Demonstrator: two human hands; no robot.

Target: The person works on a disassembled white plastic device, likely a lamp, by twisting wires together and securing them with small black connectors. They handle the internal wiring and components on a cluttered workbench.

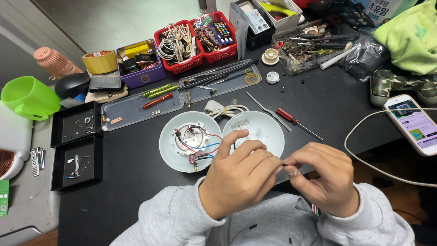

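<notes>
Both hands are meeting over the near edge of a matte black desk [136, 182]. The left hand [239, 175] is curling its fingers narrowly, thumb and fingertips pinching one end of a tiny dark part [284, 165], with the index finger lifting straight out toward the shells. The right hand [325, 180] is pinching the other end between thumb and forefinger; what the small piece is cannot be told.

Just beyond the knuckles, two round, smooth white plastic shells are lying side by side and touching. The left shell [169, 146] is showing a circular inner plate with thin red and blue wires looping across it, and the right shell [268, 132] is lying nearly bare. A red-handled screwdriver [296, 122] with a slim metal shaft is resting near the right shell, beside thin metal tweezers [266, 109]. A coiled white cable [223, 109] is sitting just behind the shells.
</notes>
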